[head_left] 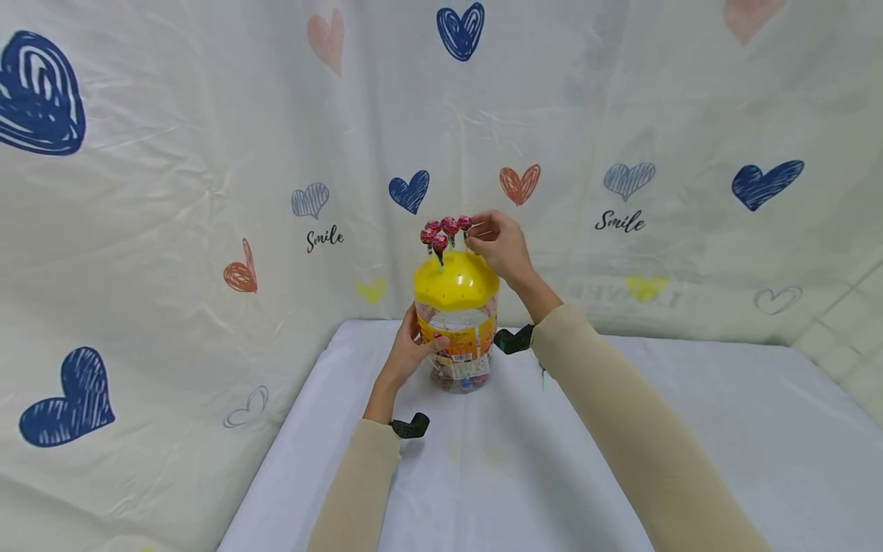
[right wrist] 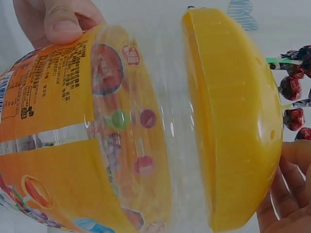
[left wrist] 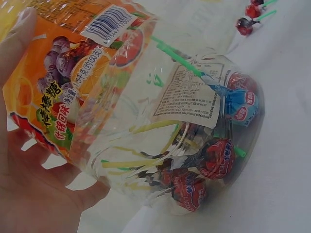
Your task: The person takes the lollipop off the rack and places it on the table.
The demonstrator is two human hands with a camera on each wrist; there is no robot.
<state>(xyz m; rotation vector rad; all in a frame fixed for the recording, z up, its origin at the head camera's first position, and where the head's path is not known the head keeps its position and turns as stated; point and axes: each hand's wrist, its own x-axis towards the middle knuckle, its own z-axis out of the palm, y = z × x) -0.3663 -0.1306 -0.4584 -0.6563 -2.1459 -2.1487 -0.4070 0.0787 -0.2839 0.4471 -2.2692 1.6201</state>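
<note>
Head view: left hand [head_left: 408,354] wraps the clear plastic candy jar [head_left: 458,349] on the white table [head_left: 690,429]; above, right hand [head_left: 502,247] pinches one red-wrapped lollipop [head_left: 465,224] among several standing in the yellow domed lid [head_left: 455,280] (more remain inside the jar).

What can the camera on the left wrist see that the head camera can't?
Only the left wrist view shows the wrapped lollipops lying at the jar's bottom, their green sticks and the barcode. Only the head view shows the yellow lid, the right hand pinching one of the lollipops standing on top, and the heart-print cloth. Both show the left hand gripping the clear jar on the white table.
</note>
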